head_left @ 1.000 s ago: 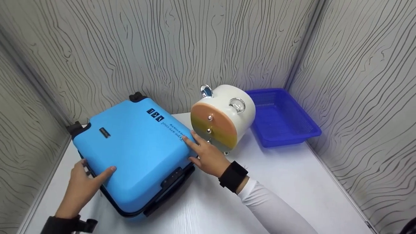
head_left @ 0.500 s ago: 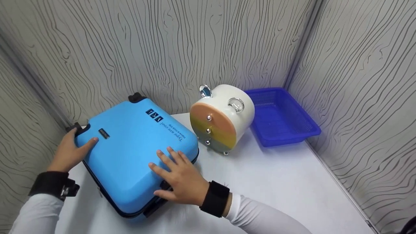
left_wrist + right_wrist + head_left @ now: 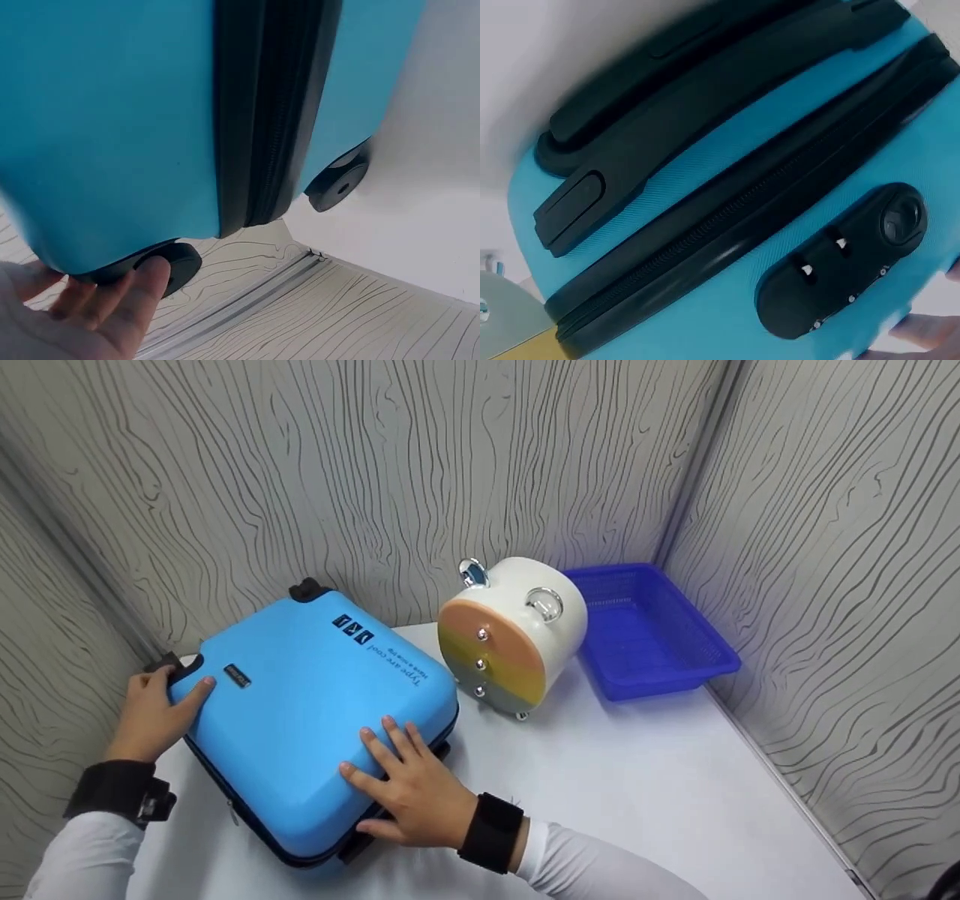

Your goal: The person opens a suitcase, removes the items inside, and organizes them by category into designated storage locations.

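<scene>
A bright blue hard-shell suitcase (image 3: 300,697) lies flat on the white table (image 3: 637,787). My left hand (image 3: 154,705) holds its far-left corner, thumb on the shell and fingers round the black wheel (image 3: 176,266); the left wrist view shows the fingertips (image 3: 142,281) touching that wheel and a second wheel (image 3: 337,184) beyond. My right hand (image 3: 409,787) rests with spread fingers on the suitcase's near-right corner, thumb down the side. The right wrist view shows the suitcase's side (image 3: 727,180) with its black carry handle (image 3: 705,97), zip and combination lock (image 3: 840,262).
A round white case (image 3: 517,634) with a peach, yellow and grey striped face and chrome knobs stands just right of the suitcase. A blue plastic basket (image 3: 649,630) sits in the back right corner. Wood-grain walls close in the table on three sides.
My left hand went from the near-left edge to the far-left wheel corner. My right hand left the corner by the round case and settled on the near-right corner. The suitcase turned slightly.
</scene>
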Available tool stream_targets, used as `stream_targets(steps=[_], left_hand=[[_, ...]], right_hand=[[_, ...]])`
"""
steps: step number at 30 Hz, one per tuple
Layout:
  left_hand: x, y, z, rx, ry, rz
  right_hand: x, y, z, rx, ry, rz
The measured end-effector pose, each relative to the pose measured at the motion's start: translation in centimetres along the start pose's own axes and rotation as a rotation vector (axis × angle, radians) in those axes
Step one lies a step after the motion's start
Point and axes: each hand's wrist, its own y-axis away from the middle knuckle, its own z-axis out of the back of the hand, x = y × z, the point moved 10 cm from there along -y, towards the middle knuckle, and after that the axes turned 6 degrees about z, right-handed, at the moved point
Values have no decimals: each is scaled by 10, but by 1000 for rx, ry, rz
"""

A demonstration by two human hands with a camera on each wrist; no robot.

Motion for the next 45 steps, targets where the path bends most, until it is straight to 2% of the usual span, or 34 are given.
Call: stream_targets(steps=[7, 13, 19, 22, 27, 32, 38, 45], left_hand=[[10, 26, 3, -38, 33, 44], [18, 53, 3, -139, 79, 150], [22, 81, 1, -237, 85, 259], [23, 96, -3, -304, 88, 280], [19, 121, -10, -427, 134, 266], [10, 138, -11, -508, 153, 219], [3, 158, -23, -508, 167, 214], [-19, 172, -34, -507, 107, 128]], right_hand=[[-27, 3, -1, -19, -61, -27], [-46, 4, -4, -12, -52, -63], [-62, 1, -8, 73, -126, -140], [-68, 1, -13, 130, -177, -194], [-82, 6, -23, 202, -220, -266], [-99, 11, -23, 198, -276, -264], [-121, 19, -19, 174, -394, -252], [-139, 29, -15, 188, -460, -285]])
